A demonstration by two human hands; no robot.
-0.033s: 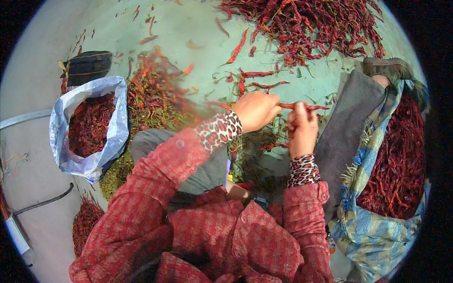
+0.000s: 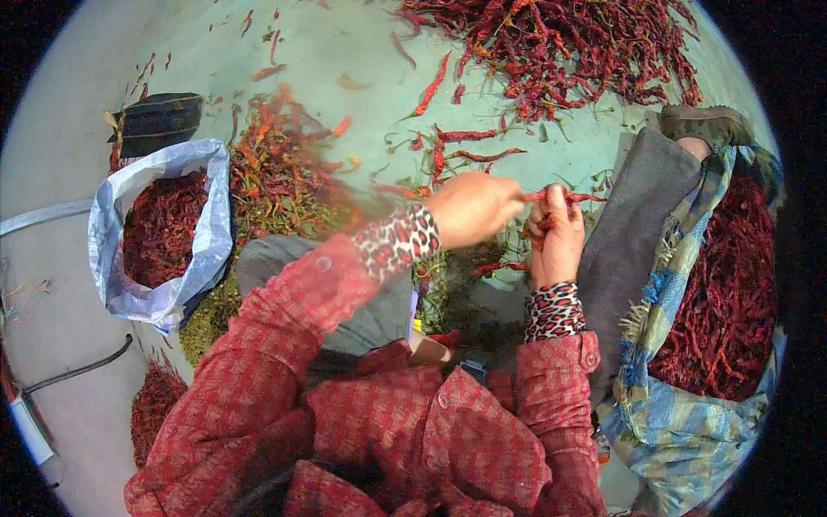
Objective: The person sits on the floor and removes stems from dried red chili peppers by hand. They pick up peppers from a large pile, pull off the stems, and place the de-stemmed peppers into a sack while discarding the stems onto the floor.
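Note:
A wrinkled dried red chili (image 2: 586,198) lies crosswise in the fingers of my right hand (image 2: 560,241), its tip sticking out to the right. My left hand (image 2: 474,207) is closed at the chili's left end, its fingertips partly hidden and slightly blurred. Below and between the hands, another dried chili (image 2: 500,268) rests over a dark area with green stem bits. Just beyond my left hand, single chilies (image 2: 489,157) and loose stems lie on the pale green floor.
A big heap of dried chilies (image 2: 586,52) spreads at the far right. At left stand a white sack (image 2: 102,250) of chili pieces and a pile of chilies and stems (image 2: 280,177). A checked cloth sack (image 2: 689,439) full of chilies sits at right, beside my outstretched leg (image 2: 633,207).
My left hand has moved slightly right and down, closer to my right hand. Less of the chili shows between them, and its tip has shifted a little to the right.

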